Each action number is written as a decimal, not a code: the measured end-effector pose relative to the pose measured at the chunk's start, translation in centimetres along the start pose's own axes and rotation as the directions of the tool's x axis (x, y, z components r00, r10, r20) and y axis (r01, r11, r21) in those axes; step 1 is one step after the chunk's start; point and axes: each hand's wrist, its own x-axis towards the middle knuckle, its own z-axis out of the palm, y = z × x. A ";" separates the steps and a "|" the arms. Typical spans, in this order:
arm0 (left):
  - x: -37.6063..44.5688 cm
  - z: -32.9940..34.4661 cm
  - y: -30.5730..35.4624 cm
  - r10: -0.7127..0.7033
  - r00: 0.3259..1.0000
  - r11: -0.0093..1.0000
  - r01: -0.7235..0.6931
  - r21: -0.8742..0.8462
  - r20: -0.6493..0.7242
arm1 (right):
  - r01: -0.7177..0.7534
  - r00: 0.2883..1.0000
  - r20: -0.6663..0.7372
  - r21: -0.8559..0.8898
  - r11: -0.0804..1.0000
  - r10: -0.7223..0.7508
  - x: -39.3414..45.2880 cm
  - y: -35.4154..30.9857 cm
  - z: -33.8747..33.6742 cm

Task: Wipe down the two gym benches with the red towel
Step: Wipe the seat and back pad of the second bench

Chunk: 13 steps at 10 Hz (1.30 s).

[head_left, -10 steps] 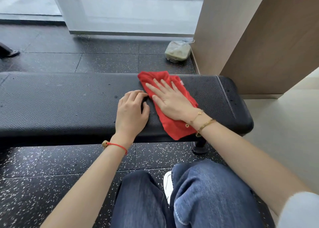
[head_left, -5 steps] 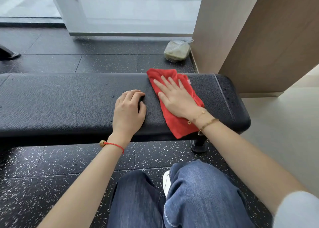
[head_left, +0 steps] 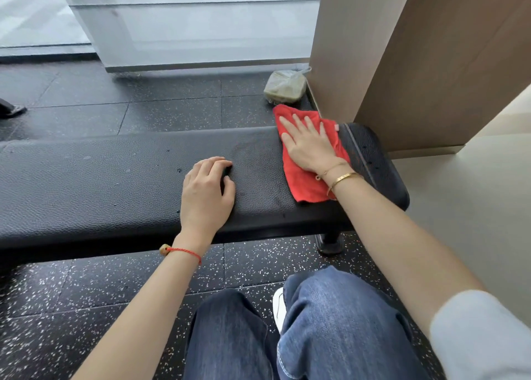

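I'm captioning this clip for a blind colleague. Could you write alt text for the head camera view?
A person's right hand presses a red towel flat on the right end of a black padded gym bench, fingers spread. Their left hand rests on the bench beside it, fingers curled. Their jeans-clad knees show below, and a bagged bundle lies on the speckled floor beyond.

The gym bench [head_left: 115,178] has a black pad with a pebbled, leather-like grain, matt with a faint sheen, pocked by small holes; a stitched seam crosses it near its right end. The red towel [head_left: 301,178] on that end is soft, napped cloth, matt. The floor [head_left: 86,293] is dark rubber-looking tile, speckled white, dull. The pillar [head_left: 431,63] beside the bench's right end looks like smooth wood-grain laminate. The plastic bag [head_left: 284,87] at its foot is thin, crinkled, translucent. The jeans [head_left: 330,336] are blue denim.
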 end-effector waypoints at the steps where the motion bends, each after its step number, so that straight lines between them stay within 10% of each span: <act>1: 0.1 0.0 0.0 0.005 1.000 1.000 -0.005 0.004 0.000 | 0.174 0.985 0.001 -0.014 0.985 -0.174 -1.4 -3.2 1.1; 3: 0.0 0.1 -0.2 0.016 1.000 1.000 -0.016 0.006 0.006 | 0.224 0.965 -0.118 -0.080 0.971 -0.233 -10.2 0.6 1.7; 7: -0.1 0.2 -0.1 0.021 1.000 1.000 -0.022 0.015 0.007 | -0.148 0.987 -0.064 0.022 0.989 0.149 -4.2 7.7 -1.3; 13: 0.0 0.3 -0.1 0.011 1.000 1.000 -0.011 0.017 0.003 | 0.065 0.996 -0.057 -0.033 0.997 -0.067 -1.9 -0.9 0.5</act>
